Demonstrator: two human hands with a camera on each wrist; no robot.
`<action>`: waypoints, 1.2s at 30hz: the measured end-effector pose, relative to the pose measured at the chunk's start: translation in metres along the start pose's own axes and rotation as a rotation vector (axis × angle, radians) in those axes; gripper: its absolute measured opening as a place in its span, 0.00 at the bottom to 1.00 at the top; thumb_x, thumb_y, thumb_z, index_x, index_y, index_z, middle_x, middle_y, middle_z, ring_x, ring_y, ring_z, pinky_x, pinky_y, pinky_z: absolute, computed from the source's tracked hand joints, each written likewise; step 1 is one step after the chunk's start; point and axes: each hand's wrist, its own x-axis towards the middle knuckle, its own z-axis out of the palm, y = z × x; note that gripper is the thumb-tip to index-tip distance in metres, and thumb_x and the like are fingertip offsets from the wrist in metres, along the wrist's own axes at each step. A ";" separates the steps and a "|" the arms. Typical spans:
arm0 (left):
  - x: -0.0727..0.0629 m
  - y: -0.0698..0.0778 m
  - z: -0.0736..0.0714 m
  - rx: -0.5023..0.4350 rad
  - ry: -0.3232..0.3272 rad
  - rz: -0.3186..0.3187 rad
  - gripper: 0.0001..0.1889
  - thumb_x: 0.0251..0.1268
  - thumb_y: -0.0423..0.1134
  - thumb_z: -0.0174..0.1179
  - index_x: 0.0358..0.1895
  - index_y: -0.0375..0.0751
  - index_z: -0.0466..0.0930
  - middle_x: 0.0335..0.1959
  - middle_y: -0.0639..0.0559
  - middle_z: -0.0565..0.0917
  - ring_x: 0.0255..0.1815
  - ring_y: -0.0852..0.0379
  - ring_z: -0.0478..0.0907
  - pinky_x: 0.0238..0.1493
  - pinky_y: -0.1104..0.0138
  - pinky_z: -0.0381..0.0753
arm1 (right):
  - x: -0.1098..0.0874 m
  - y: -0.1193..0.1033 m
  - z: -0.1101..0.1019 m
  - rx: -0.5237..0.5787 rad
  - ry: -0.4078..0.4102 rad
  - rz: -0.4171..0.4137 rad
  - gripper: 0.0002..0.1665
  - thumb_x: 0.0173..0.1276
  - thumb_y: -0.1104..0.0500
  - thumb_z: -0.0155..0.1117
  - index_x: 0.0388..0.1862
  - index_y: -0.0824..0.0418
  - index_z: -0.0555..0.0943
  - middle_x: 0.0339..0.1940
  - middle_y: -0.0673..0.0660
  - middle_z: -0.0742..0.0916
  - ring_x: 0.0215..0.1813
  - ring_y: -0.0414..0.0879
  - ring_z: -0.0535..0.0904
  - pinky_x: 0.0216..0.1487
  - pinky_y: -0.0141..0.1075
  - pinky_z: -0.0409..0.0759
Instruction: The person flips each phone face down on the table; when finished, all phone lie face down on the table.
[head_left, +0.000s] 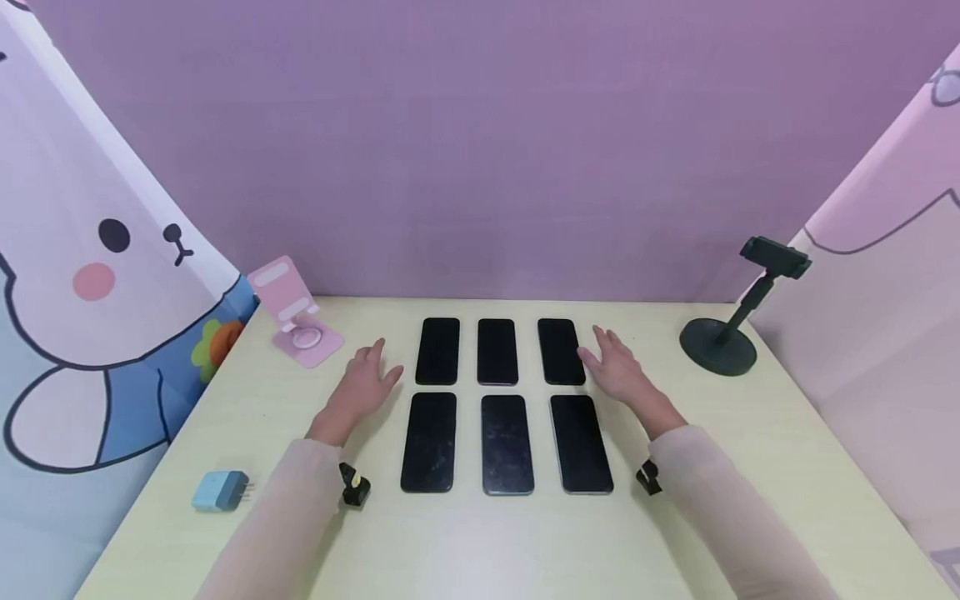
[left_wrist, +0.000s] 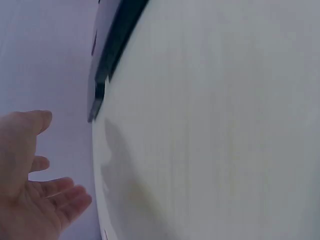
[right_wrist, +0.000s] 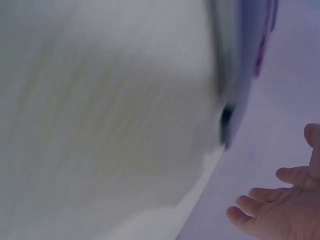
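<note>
A close thumb is the main threat to two neat rows

Take the near middle phone (head_left: 507, 445) as the landmark, lying flat on the worktop (head_left: 487, 550). The near left phone (head_left: 428, 442) and near right phone (head_left: 582, 444) flank it; beyond it lie the far left phone (head_left: 437, 351), far middle phone (head_left: 497, 351) and far right phone (head_left: 561, 351), all six screens dark.

The right hand (head_left: 618, 371), beyond the landmark to its right, has its fingers extended and holds nothing. Its thumb tip is at the edge of the far right phone; I cannot tell whether they touch. A careless inward sweep could push that phone askew or into its neighbour, since nothing fences the phones in.

The left hand (head_left: 362, 387), beyond the landmark to its left, is also relaxed and holds nothing. Its dangling wrist camera (head_left: 356, 487) hangs not far from the near left phone and might scrape it if the arm swung inward. Swung outward, the sleeve (head_left: 277, 508) could drag the blue plug (head_left: 217, 492), far left of the landmark.

The dark stand (head_left: 718, 348), well beyond the landmark to its right, looks top-heavy; a bumped pole might tip it. The pink stand (head_left: 309, 340), beyond it to the left, could be knocked by a wide left reach.
</note>
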 end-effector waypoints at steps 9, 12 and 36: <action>-0.013 0.012 0.005 -0.125 0.034 0.013 0.29 0.72 0.42 0.52 0.69 0.27 0.60 0.58 0.28 0.69 0.51 0.38 0.75 0.54 0.47 0.72 | -0.013 -0.051 0.019 0.157 -0.004 -0.121 0.37 0.79 0.50 0.47 0.77 0.68 0.52 0.74 0.72 0.59 0.74 0.66 0.51 0.70 0.58 0.52; -0.017 0.015 0.007 -0.166 0.035 0.017 0.27 0.72 0.40 0.54 0.67 0.27 0.63 0.54 0.30 0.74 0.49 0.39 0.77 0.51 0.48 0.74 | -0.017 -0.069 0.027 0.180 -0.016 -0.124 0.36 0.78 0.51 0.49 0.76 0.68 0.54 0.73 0.72 0.62 0.73 0.65 0.55 0.69 0.57 0.56; -0.043 0.031 0.022 -0.301 -0.016 -0.017 0.17 0.64 0.34 0.62 0.54 0.30 0.76 0.40 0.40 0.83 0.34 0.51 0.82 0.34 0.60 0.81 | -0.032 -0.154 0.101 0.311 -0.208 -0.178 0.29 0.71 0.59 0.61 0.68 0.66 0.69 0.58 0.66 0.79 0.54 0.56 0.80 0.51 0.46 0.78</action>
